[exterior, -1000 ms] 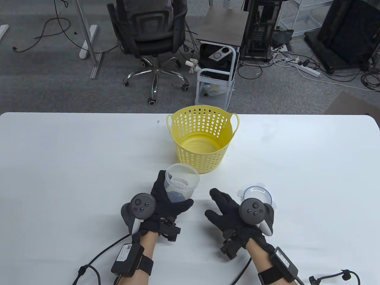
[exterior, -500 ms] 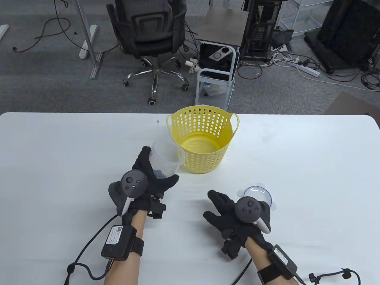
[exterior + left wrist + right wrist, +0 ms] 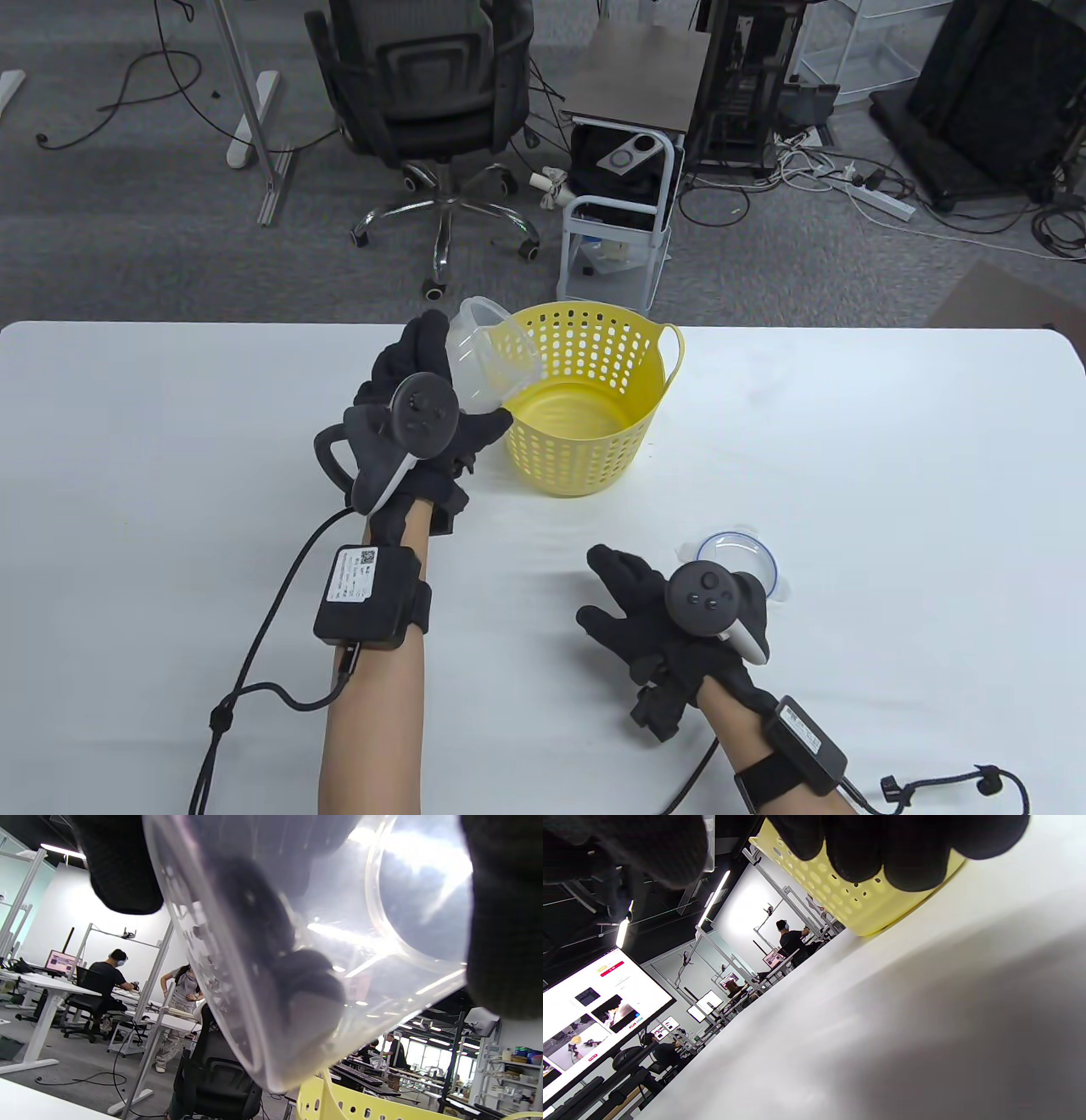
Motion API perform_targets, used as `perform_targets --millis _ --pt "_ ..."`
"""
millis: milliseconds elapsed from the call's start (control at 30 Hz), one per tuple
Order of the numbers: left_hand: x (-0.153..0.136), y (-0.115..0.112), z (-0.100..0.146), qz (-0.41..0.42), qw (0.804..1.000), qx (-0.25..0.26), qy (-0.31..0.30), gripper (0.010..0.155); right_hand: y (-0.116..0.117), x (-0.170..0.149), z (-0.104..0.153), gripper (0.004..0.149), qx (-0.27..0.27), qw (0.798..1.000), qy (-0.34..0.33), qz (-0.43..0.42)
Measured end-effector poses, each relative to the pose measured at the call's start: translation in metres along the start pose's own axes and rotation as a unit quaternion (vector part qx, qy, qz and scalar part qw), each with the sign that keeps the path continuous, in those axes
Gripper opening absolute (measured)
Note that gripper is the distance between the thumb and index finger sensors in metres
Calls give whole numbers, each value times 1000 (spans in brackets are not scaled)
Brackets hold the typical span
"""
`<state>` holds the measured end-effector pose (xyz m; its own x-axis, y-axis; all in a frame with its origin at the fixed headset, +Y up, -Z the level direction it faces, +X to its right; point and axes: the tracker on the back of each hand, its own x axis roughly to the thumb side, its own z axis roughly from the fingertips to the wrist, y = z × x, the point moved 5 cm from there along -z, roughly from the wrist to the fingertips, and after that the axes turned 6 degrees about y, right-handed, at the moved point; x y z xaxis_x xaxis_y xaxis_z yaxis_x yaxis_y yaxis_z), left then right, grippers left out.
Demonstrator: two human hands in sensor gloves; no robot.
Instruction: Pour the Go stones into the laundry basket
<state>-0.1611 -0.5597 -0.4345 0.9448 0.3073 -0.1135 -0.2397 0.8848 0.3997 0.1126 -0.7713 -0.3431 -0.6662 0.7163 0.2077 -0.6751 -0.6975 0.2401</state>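
Observation:
A yellow perforated laundry basket (image 3: 585, 399) stands at the table's far middle; its floor looks bare. My left hand (image 3: 424, 399) grips a clear plastic cup (image 3: 488, 361) and holds it tilted over the basket's left rim, mouth toward the basket. In the left wrist view dark Go stones (image 3: 297, 971) lie inside the tilted cup (image 3: 339, 921), above the basket rim (image 3: 339, 1099). My right hand (image 3: 632, 594) rests open and empty on the table near the front, fingers spread. The basket also shows in the right wrist view (image 3: 869, 908).
The cup's clear round lid (image 3: 736, 562) lies on the white table (image 3: 891, 475) just right of my right hand. An office chair (image 3: 433, 102) and a small cart (image 3: 619, 212) stand on the floor beyond the table's far edge.
My left hand has lifted the cup from near the front, carried it to the basket's left rim and tipped it toward the basket. My right hand has barely moved.

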Motion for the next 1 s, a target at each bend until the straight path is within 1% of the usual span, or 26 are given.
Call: perform_targets --millis 200,367,600,1000 --pt "16 3 -14 -59 998 4 -11 126 0 3 0 80 -3 1000 -8 4" --pt "22 0 -20 -91 996 6 -9 125 2 3 0 80 0 1000 -8 11" --pt "31 -9 -20 -134 991 11 -21 125 3 4 1 80 3 1000 -8 12" --pt "50 -9 -19 -205 976 35 -59 124 2 4 0 81 3 1000 -9 22"
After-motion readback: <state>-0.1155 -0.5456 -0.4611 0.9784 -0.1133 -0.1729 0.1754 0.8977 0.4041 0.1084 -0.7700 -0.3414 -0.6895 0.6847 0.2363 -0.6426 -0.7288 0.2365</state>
